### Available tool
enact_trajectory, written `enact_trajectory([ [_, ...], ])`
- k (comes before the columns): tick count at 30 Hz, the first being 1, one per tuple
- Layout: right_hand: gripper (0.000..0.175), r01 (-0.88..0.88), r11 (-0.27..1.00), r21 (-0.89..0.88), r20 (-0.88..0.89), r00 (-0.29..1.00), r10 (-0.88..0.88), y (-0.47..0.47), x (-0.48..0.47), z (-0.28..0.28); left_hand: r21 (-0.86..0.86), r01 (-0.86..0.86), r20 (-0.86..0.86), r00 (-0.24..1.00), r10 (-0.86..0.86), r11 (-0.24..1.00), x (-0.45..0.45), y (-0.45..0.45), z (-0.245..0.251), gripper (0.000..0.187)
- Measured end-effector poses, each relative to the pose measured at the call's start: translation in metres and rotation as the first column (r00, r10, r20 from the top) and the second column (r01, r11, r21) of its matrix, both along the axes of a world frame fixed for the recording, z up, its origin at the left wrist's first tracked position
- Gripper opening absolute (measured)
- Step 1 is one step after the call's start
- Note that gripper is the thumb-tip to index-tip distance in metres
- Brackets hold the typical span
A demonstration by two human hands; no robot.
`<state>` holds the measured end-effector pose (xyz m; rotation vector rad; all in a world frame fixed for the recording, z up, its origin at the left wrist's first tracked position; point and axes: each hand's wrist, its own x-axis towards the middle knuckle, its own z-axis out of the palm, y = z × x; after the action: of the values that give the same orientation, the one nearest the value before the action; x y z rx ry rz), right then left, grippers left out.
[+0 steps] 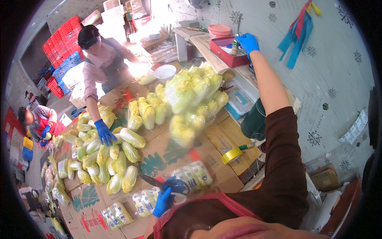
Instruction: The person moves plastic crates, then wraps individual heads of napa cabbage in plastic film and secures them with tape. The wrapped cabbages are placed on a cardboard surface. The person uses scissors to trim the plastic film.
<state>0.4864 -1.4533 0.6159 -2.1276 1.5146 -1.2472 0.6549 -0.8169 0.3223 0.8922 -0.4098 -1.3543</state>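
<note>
My left hand (163, 200), in a blue glove, grips a dark-bladed tool (151, 180), apparently scissors with rounded handles. Bagged napa cabbages with printed wrap (193, 177) lie beside it; more wrapped packs (117, 215) are on the cardboard-covered table (161, 137). Stretched out to the upper right, my right hand (247, 44), also gloved, holds a tool with a green-wrapped handle (235, 48) and a thin metal shaft or blade pointing up. It is over the red box (229, 56), which has small things inside.
Loose napa cabbages (101, 158) cover the table's left side; a co-worker's gloved hand (104, 133) rests among them. Clear bags of cabbage (194, 89) are piled at the back. Yellow tape (232, 155), a dark green bin (255, 121) and a lidded plastic box (238, 100) stand right. Another person (44, 122) works far left.
</note>
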Motion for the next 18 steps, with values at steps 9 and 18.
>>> enact_trajectory([
  [9, 0.057, 0.214, 0.947, 0.238, -0.306, 0.942, -0.136, -0.023, 0.017, -0.002, -0.11, -0.029, -0.023, 0.999, 0.027, 0.993, 0.001, -0.004, 0.002, 0.06],
  [18, 0.061, 0.191, 0.959, 0.208, -0.425, 0.901, -0.088, -0.039, 0.03, -0.024, -0.044, -0.023, 0.018, 1.0, 0.023, 0.999, -0.003, -0.024, -0.005, 0.061],
])
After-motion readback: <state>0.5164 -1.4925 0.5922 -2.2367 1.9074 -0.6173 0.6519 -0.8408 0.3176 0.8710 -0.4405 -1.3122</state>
